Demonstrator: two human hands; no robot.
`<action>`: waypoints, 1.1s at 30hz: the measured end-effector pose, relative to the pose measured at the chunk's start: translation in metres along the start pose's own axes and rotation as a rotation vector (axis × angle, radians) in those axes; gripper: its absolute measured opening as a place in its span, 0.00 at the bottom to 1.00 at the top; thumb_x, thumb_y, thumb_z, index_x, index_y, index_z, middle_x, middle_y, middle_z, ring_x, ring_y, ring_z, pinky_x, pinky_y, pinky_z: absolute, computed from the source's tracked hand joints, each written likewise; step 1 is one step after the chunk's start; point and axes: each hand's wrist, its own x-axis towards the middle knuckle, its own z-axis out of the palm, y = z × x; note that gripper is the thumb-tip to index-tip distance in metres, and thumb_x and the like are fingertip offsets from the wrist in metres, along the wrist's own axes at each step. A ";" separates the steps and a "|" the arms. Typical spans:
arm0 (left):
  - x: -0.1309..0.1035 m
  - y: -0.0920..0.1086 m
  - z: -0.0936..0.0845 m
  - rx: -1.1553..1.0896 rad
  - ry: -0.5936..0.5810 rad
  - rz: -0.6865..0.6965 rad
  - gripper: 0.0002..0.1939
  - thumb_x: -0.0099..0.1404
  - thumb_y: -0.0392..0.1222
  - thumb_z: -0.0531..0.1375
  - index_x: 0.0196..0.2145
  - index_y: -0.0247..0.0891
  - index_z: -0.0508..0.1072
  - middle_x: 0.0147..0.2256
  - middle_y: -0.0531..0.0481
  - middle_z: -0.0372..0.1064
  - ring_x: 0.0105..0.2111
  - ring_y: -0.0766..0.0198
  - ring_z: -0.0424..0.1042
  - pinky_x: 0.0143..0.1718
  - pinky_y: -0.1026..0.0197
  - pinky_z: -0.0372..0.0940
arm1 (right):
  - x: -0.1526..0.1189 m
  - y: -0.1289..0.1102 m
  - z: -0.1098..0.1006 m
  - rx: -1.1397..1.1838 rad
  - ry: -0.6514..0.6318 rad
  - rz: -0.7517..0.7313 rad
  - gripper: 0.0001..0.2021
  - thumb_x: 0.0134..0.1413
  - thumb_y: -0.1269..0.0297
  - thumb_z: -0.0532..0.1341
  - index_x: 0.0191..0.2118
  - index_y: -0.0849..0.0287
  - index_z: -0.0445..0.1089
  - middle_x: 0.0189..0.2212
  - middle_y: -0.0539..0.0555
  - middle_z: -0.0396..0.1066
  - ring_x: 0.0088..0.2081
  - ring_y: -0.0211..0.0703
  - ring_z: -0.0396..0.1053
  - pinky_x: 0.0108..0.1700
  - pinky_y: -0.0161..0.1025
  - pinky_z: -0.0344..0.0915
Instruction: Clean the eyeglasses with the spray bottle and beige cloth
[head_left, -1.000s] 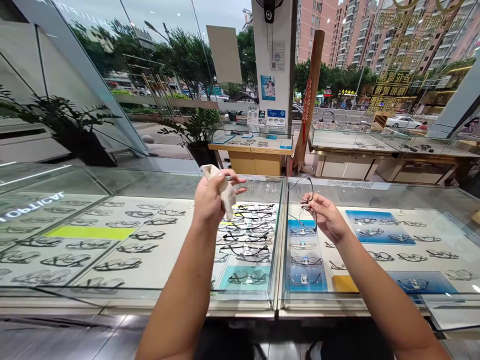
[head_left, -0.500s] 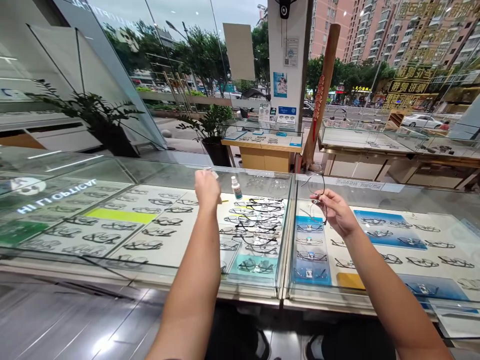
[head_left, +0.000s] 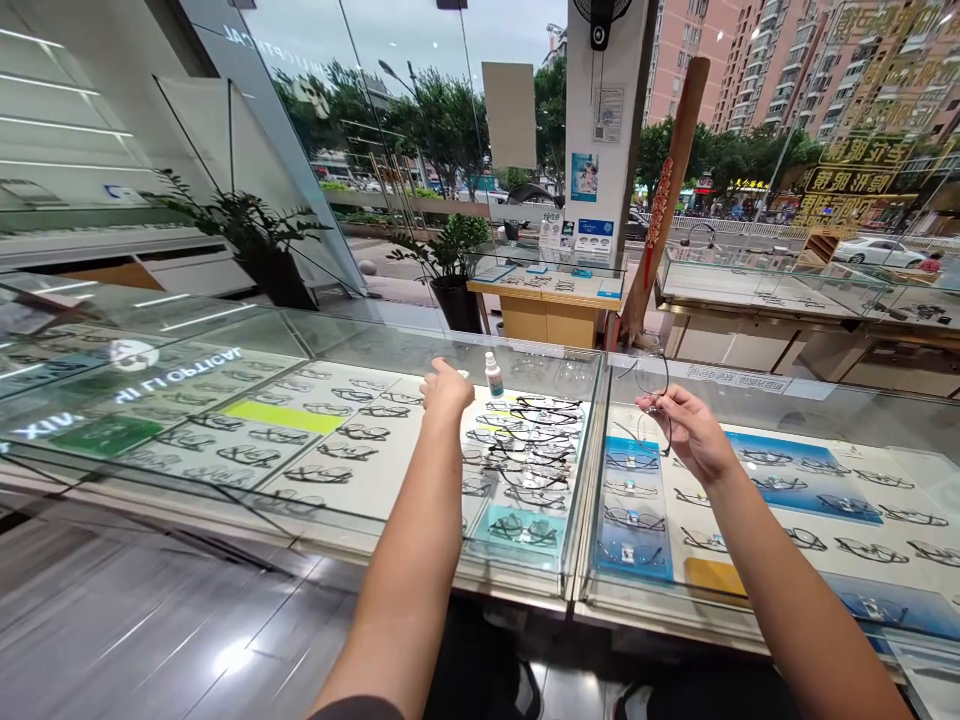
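Note:
My right hand (head_left: 696,428) pinches a pair of eyeglasses (head_left: 666,408) with thin dark rims, held upright on edge above the right display case. Over the counter to the left, my left hand (head_left: 448,388) is seen from the back with its fingers curled and partly hidden. A small white thing (head_left: 466,374) shows at its right edge; its kind is not clear. Just right of that hand, a small white bottle (head_left: 493,376) with a label stands upright on the glass. Several dark-framed eyeglasses (head_left: 536,440) lie in a row closer to me.
Glass display cases (head_left: 592,480) with metal edges run across in front of me, holding many eyeglasses. A yellow-green strip (head_left: 283,416) lies in the left case. Farther back are a potted plant (head_left: 450,265), a wooden pole (head_left: 667,200) and another counter (head_left: 562,315).
The view has turned slightly left, so the scene shifts right. My left hand has lowered a little and its fingers have changed pose. My right hand keeps its hold on the eyeglasses.

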 end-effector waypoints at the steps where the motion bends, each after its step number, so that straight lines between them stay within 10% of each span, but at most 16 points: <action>1: -0.001 0.000 0.001 -0.013 0.008 0.003 0.41 0.51 0.33 0.70 0.62 0.33 0.62 0.65 0.17 0.59 0.69 0.26 0.56 0.60 0.21 0.60 | 0.000 0.000 0.000 -0.003 -0.004 -0.001 0.24 0.41 0.44 0.79 0.30 0.54 0.71 0.37 0.53 0.78 0.52 0.49 0.74 0.66 0.48 0.62; 7: -0.039 0.017 0.003 0.068 0.245 0.315 0.44 0.56 0.32 0.68 0.67 0.32 0.57 0.75 0.17 0.35 0.77 0.29 0.30 0.70 0.22 0.38 | 0.000 -0.002 0.000 -0.079 -0.032 -0.056 0.22 0.45 0.43 0.77 0.32 0.54 0.72 0.36 0.52 0.78 0.49 0.48 0.74 0.65 0.48 0.61; 11: -0.089 0.034 0.010 -0.209 0.424 0.828 0.30 0.68 0.41 0.61 0.65 0.37 0.63 0.73 0.28 0.52 0.76 0.37 0.43 0.73 0.29 0.40 | 0.001 -0.004 -0.003 -0.148 -0.066 -0.086 0.23 0.49 0.41 0.75 0.32 0.55 0.71 0.36 0.53 0.77 0.47 0.48 0.73 0.60 0.48 0.64; 16: -0.147 0.041 0.023 -0.437 0.249 1.493 0.35 0.69 0.54 0.64 0.68 0.41 0.62 0.61 0.36 0.72 0.67 0.45 0.65 0.67 0.39 0.58 | 0.000 -0.008 -0.009 -0.215 -0.186 -0.048 0.24 0.50 0.40 0.74 0.32 0.57 0.71 0.35 0.53 0.77 0.43 0.45 0.74 0.54 0.45 0.67; 21: -0.171 0.039 0.027 -0.358 0.047 1.650 0.46 0.66 0.62 0.67 0.73 0.41 0.58 0.62 0.33 0.72 0.66 0.41 0.68 0.64 0.42 0.60 | -0.002 -0.011 -0.011 -0.231 -0.351 0.014 0.21 0.53 0.44 0.73 0.32 0.58 0.73 0.32 0.52 0.77 0.37 0.42 0.74 0.48 0.42 0.68; 33: -0.171 0.047 0.014 -0.445 0.137 1.680 0.33 0.64 0.61 0.69 0.60 0.40 0.72 0.49 0.39 0.81 0.49 0.50 0.82 0.50 0.48 0.74 | -0.015 -0.044 -0.003 -0.441 -0.397 -0.097 0.22 0.61 0.40 0.66 0.37 0.58 0.75 0.37 0.55 0.77 0.42 0.45 0.75 0.51 0.45 0.70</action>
